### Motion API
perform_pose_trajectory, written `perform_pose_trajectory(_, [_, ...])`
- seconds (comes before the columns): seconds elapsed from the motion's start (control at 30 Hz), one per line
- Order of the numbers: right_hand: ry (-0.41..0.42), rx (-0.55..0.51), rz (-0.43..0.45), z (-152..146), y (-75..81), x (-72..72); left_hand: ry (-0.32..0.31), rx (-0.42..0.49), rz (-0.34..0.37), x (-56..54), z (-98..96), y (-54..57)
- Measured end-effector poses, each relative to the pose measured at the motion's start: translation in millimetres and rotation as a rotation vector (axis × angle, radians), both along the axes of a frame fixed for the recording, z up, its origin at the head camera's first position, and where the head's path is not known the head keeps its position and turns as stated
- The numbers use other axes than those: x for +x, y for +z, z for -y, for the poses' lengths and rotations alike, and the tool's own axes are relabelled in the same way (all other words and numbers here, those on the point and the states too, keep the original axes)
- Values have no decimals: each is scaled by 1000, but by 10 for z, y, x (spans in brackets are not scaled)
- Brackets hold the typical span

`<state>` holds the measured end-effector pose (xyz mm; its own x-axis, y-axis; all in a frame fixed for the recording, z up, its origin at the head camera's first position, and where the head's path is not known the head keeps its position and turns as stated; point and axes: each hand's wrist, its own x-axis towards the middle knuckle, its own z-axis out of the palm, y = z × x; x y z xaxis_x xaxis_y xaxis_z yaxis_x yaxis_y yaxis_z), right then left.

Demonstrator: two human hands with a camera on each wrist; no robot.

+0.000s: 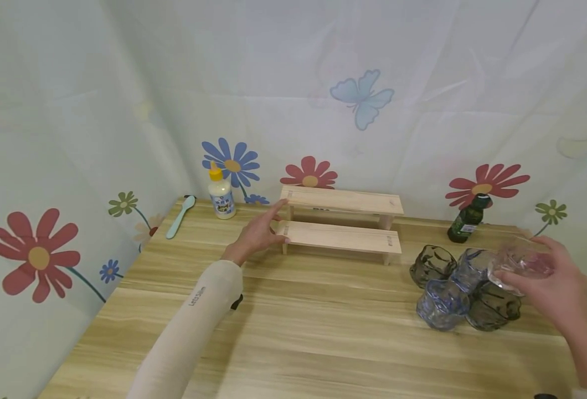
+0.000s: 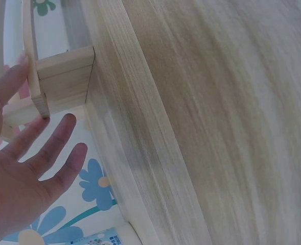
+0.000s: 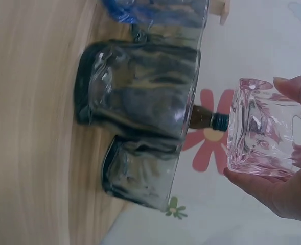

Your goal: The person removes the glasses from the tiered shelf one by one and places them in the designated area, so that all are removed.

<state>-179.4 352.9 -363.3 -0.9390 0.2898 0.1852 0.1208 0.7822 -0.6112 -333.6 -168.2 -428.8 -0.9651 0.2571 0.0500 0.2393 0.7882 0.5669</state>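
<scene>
At the left end of a small two-tier wooden shelf (image 1: 343, 237) is my left hand (image 1: 258, 235). Its thumb and index finger touch the shelf's boards, while the other fingers (image 2: 63, 132) extend loosely beside the end in the left wrist view. My right hand (image 1: 562, 280) grips a clear pinkish glass cup (image 1: 525, 260) between thumb and fingers, raised above a group of glass cups. In the right wrist view that pinkish cup (image 3: 262, 130) is tipped in the hand. The group holds smoky grey cups (image 1: 494, 307) and blue cups (image 1: 443, 305), standing close together on the table.
Behind the cups stands a dark green bottle (image 1: 468, 219). A white bottle with a yellow cap (image 1: 221, 194) and a pale green spoon (image 1: 181, 217) are at the back left. The wooden table (image 1: 293, 338) meets a floral curtain (image 1: 273, 83) along its back and left.
</scene>
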Motion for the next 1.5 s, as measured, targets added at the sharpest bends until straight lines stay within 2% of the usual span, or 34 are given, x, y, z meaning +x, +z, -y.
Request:
perform_pose_trajectory(0.13, [-53, -53, 32, -132, -34, 43, 0, 1, 4, -5, 6, 3])
perform_pose_trajectory(0.3, [-119, -128, 3, -293, -139, 71, 5, -6, 9, -2, 17, 7])
perform_pose_trajectory(0.4, [-153, -115, -5, -349, -193, 121, 7, -8, 12, 1, 20, 2])
perform_pose_trajectory(0.5, [-186, -118, 22, -391, -236, 163, 9, -10, 13, 2, 20, -7])
perform_pose_trajectory(0.6, [-214, -168, 48, -460, -326, 193, 5, -12, 14, 6, 20, -12])
perform_pose_trajectory(0.77, [-257, -212, 89, -667, -559, 158, 2, -6, 13, 16, 20, -8])
perform_pose_trajectory(0.9, [-258, -168, 142, -845, -752, 117, 0, -9, 4, 20, 19, -7])
perform_pose_trajectory(1.03, [-246, -163, 184, -901, -852, 97, -3, -6, 4, 16, 18, -4])
perform_pose_trajectory(1.13, [-223, -156, 182, -839, -812, 108, -6, 2, 8, 18, 16, 7])
perform_pose_trajectory(1.23, [-194, -78, 181, -806, -797, 117, -7, 5, 10, 19, 13, 16])
perform_pose_trajectory(1.5, [-164, -7, 237, -771, -816, 127, -10, 6, 7, 10, 3, 18])
